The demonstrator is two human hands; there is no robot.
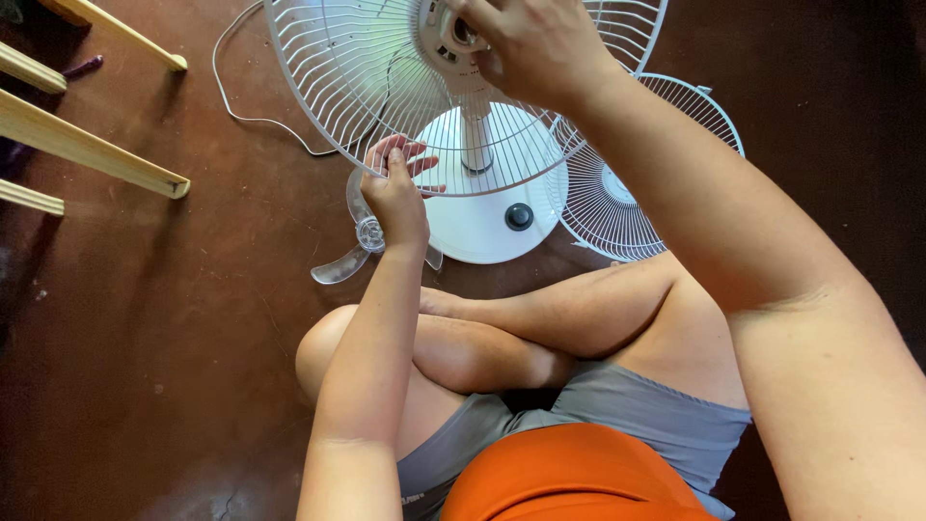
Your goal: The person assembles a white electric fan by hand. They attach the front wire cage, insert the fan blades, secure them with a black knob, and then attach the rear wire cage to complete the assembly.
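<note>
While you sit cross-legged on the dark floor, the white table fan stands right in front of your knees, its round base flat on the ground and the rear wire guard tipped up toward you. Your left hand pinches the lower rim of that guard, fingers curled through the wires and closed on it. Your right hand sits on top of the motor housing at the guard's centre, fingers wrapped over it; whether they squeeze it or just rest there, you can't tell from this angle.

The guard looks light and springy, thin wire that will flex if you lean on it, so the rim, where the wires join a hoop, seems the firmest place to hold. The housing is smooth plastic, likely a bit slippery, and it carries most of the weight.

Just left of the base, partly under your left hand, lies the clear plastic fan blade, probably brittle at the tips. Right of the base, the front guard lies flat on the floor. Behind the fan, a white cord trails away to the left.
</note>
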